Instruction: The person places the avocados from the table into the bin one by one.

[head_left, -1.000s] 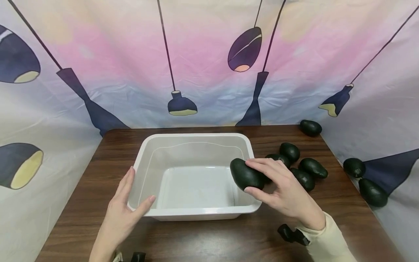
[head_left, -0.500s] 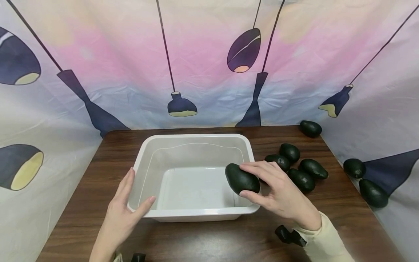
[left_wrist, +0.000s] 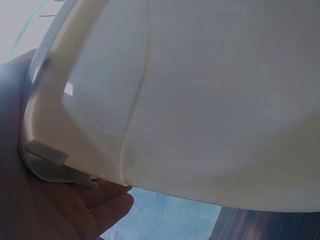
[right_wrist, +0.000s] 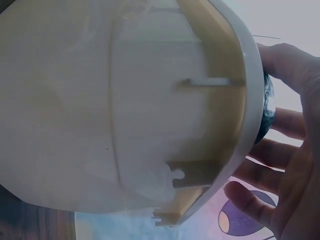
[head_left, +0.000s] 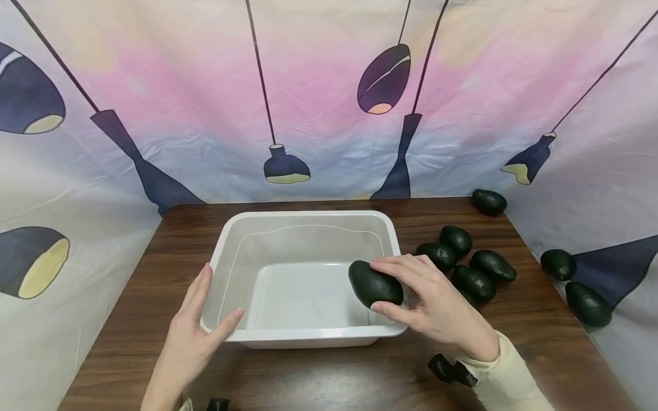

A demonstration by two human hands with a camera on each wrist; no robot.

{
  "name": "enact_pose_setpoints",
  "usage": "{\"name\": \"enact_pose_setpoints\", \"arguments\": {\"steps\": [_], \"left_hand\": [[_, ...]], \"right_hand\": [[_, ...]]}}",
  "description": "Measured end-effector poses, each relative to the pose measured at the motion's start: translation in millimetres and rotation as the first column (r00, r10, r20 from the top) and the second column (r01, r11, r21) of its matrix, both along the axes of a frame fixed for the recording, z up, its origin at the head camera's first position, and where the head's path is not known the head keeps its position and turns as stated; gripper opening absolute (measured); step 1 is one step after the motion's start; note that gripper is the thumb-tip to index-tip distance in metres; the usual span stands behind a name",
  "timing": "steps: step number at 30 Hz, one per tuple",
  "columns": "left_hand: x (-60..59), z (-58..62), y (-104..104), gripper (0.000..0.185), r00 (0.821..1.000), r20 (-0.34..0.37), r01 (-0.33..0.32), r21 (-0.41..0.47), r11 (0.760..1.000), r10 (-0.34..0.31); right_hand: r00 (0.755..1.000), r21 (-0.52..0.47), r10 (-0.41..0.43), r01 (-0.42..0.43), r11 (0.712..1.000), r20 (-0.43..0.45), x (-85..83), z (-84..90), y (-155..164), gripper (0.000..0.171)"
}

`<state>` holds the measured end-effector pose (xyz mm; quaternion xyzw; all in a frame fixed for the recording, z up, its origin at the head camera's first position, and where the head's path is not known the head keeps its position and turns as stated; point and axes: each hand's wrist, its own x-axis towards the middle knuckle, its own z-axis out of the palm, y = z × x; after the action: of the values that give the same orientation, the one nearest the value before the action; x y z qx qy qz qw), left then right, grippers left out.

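A white plastic tub [head_left: 226, 240] stands on the brown wooden table [head_left: 154, 319]. My right hand [head_left: 406, 291] grips a dark green avocado [head_left: 374, 284] just above the tub's right inner side. In the right wrist view the tub wall [right_wrist: 125, 110] fills the frame and the avocado [right_wrist: 266, 110] peeks past the rim between my fingers [right_wrist: 285, 60]. My left hand [head_left: 203, 319] rests flat with straight fingers against the tub's near left corner; the left wrist view shows the palm [left_wrist: 30, 200] under that corner [left_wrist: 55, 160].
Several loose avocados [head_left: 473, 268] lie in a cluster on the table to the right of the tub, one more [head_left: 488, 201] at the far right corner, two [head_left: 576, 285] against the patterned cloth [head_left: 329, 114] on the right. The cloth encloses the table on three sides.
My right hand has carried the avocado leftward and slightly down, from over the tub's right rim to inside the tub. The left hand has stayed at the tub's corner.
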<state>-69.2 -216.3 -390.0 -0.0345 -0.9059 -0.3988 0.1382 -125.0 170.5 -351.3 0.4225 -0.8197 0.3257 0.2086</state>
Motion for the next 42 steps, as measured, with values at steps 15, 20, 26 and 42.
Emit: {"name": "enact_pose_setpoints", "arguments": {"steps": [15,20,26,42], "left_hand": [[-2.4,3.6,0.5,0.092,1.000,-0.014,0.007,0.003,1.000,-0.007],[-2.5,4.0,0.6,0.092,1.000,-0.007,0.011,0.011,1.000,-0.011],[-3.0,3.2,0.2,0.093,1.000,-0.015,0.010,0.022,1.000,-0.010],[-1.5,1.3,-0.5,0.091,1.000,-0.015,0.012,0.022,1.000,-0.012]], "right_hand": [[0.998,-0.043,0.020,-0.022,0.999,-0.053,-1.7,0.6,-3.1,0.042],[0.996,-0.117,-0.016,0.005,0.993,-0.090,-4.8,3.3,5.3,0.039],[0.989,-0.200,-0.126,0.108,0.974,-0.080,-11.9,4.2,30.2,0.044],[0.806,0.197,-0.515,0.476,0.857,0.291,-45.4,-49.9,84.2,0.066]]}}
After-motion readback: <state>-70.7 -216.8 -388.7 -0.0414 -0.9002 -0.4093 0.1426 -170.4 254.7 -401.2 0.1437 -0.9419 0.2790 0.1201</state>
